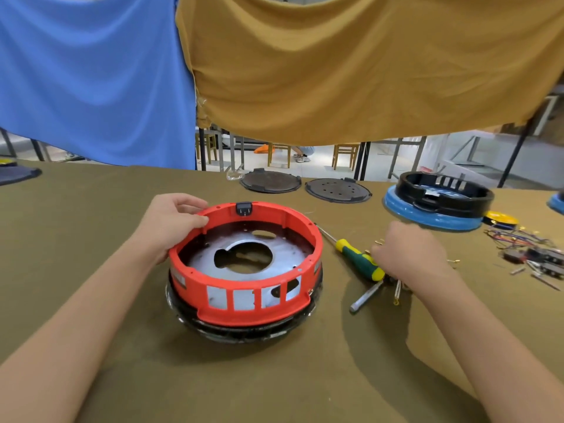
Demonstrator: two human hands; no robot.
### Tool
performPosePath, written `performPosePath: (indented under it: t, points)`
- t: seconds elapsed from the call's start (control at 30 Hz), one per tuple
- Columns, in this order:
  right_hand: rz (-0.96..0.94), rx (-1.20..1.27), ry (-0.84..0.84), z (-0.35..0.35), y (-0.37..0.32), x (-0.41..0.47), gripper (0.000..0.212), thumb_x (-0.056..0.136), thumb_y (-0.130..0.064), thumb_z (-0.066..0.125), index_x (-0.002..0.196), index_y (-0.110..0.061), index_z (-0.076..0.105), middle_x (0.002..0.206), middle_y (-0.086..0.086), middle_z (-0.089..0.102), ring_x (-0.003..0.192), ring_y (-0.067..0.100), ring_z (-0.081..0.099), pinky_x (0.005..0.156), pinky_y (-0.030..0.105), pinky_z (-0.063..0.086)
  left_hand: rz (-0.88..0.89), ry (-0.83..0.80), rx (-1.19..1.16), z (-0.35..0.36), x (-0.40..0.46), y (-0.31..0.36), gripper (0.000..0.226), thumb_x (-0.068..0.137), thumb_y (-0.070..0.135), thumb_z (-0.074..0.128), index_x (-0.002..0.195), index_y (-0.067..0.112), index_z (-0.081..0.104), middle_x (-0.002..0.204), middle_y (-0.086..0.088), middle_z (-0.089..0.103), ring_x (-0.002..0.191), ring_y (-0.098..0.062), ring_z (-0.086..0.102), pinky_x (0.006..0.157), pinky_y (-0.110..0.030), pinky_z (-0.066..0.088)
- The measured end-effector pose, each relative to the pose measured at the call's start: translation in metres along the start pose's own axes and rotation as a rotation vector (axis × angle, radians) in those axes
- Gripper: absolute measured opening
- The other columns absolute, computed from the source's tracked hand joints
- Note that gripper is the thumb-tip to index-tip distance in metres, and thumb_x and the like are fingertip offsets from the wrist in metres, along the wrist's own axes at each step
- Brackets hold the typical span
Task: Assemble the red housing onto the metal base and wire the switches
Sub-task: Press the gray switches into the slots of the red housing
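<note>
The red ring-shaped housing [244,303] sits on the metal base [253,254], a silver plate with a large hole, over a dark lower rim. My left hand [171,221] grips the housing's far left rim, thumb inside and fingers over the edge. My right hand [409,251] hovers, knuckles up, over small brass screws [396,291] just right of a green and yellow screwdriver [357,257]; its fingertips are hidden. Switches and coloured wires [534,251] lie in a loose pile at the far right.
A plain metal tool shaft [364,297] lies near the screwdriver handle. Two dark round lids [270,181] [337,190] rest at the table's back edge. A black housing on a blue base [439,203] stands back right. Blue and mustard cloths hang behind the table.
</note>
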State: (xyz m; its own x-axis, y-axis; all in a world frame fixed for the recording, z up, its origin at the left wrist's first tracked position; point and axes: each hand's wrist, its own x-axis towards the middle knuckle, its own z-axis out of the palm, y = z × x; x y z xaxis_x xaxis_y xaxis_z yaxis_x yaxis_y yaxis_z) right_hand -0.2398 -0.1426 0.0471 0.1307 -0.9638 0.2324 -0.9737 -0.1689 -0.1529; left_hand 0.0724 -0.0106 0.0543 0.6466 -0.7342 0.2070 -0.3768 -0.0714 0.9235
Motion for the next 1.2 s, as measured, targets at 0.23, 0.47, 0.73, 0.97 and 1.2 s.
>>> performPosePath:
  t: [0.23, 0.47, 0.73, 0.97, 1.2]
  points:
    - [-0.071, -0.006, -0.055, -0.003, 0.004, 0.003, 0.009, 0.091, -0.018, 0.063, 0.09, -0.013, 0.056, 0.086, 0.007, 0.06, 0.082, 0.027, 0.059, 0.065, 0.033, 0.048, -0.048, -0.065, 0.007, -0.001, -0.001, 0.001, 0.021, 0.085, 0.001, 0.069, 0.093, 0.02, 0.072, 0.093, -0.002, 0.071, 0.073, -0.015, 0.066, 0.062, -0.025, 0.049]
    - [-0.09, -0.038, -0.146, -0.008, 0.006, -0.001, 0.017, 0.092, -0.022, 0.063, 0.105, -0.012, 0.059, 0.098, 0.009, 0.063, 0.09, 0.026, 0.06, 0.074, 0.034, 0.053, -0.068, -0.163, 0.182, -0.001, -0.004, 0.011, 0.027, 0.087, 0.006, 0.064, 0.109, 0.023, 0.062, 0.095, -0.001, 0.065, 0.078, -0.015, 0.064, 0.06, -0.026, 0.047]
    - [-0.271, 0.667, 0.153, -0.023, -0.009, -0.009, 0.024, 0.093, -0.021, 0.063, 0.117, -0.017, 0.066, 0.105, 0.0, 0.069, 0.095, 0.02, 0.065, 0.082, 0.035, 0.053, 0.018, -0.065, 0.177, 0.006, -0.004, 0.008, 0.04, 0.084, -0.012, 0.046, 0.096, 0.021, 0.065, 0.097, -0.004, 0.067, 0.074, -0.018, 0.064, 0.057, -0.027, 0.046]
    - [-0.444, 1.612, -0.394, -0.001, -0.042, -0.038, 0.028, 0.087, 0.003, 0.064, 0.104, -0.017, 0.073, 0.106, 0.003, 0.074, 0.104, 0.022, 0.07, 0.086, 0.029, 0.057, 0.373, 0.063, 0.328, 0.006, -0.011, 0.015, 0.012, 0.09, 0.023, 0.065, 0.1, 0.028, 0.067, 0.11, 0.007, 0.067, 0.104, -0.011, 0.061, 0.092, -0.028, 0.046]
    - [-0.558, 1.756, -0.448, 0.008, -0.04, -0.033, 0.039, 0.073, -0.008, 0.075, 0.11, -0.02, 0.074, 0.116, 0.003, 0.071, 0.111, 0.027, 0.067, 0.091, 0.033, 0.055, 0.492, -0.852, 0.477, 0.025, -0.062, 0.05, 0.026, 0.077, 0.055, 0.074, 0.092, 0.034, 0.069, 0.083, 0.008, 0.071, 0.077, -0.013, 0.067, 0.075, -0.039, 0.056]
